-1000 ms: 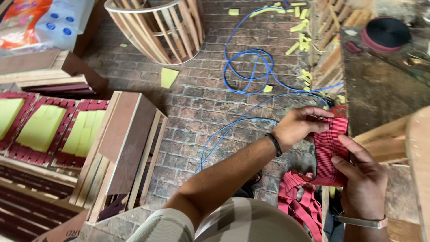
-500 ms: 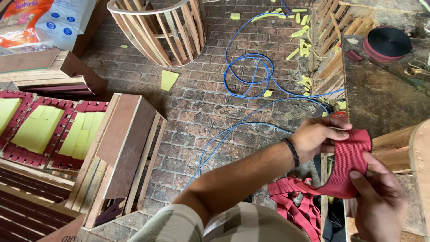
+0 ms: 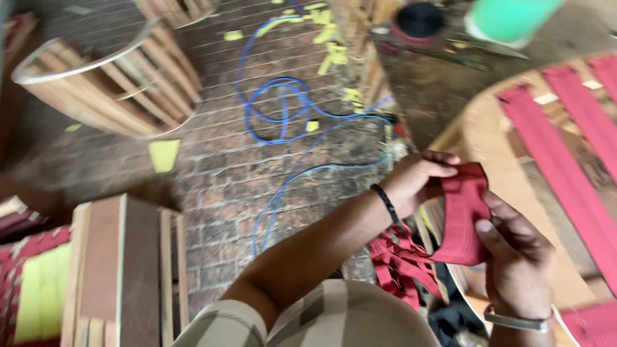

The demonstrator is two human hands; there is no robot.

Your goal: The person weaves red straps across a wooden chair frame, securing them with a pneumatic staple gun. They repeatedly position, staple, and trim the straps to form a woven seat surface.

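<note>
A strip of red webbing (image 3: 463, 215) is held between both hands in front of me. My left hand (image 3: 418, 183), with a dark band at the wrist, grips its upper end. My right hand (image 3: 517, 257), with a metal bracelet, pinches the lower side with thumb on the strap. More red webbing (image 3: 402, 263) hangs in a loose bunch below the hands. To the right lies a round wooden frame (image 3: 479, 132) with red straps (image 3: 575, 186) stretched across it.
A blue hose (image 3: 283, 112) coils over the brick floor (image 3: 212, 173) among yellow foam scraps (image 3: 164, 154). A curved slatted wooden frame (image 3: 106, 90) stands at upper left. A wooden box frame (image 3: 122, 270) sits at lower left. A blurred green object (image 3: 508, 19) is at top right.
The view has swung right and moved closer; the round frame with red straps now shows. Both hands have kept hold of the webbing, shifting it slightly toward that frame.
</note>
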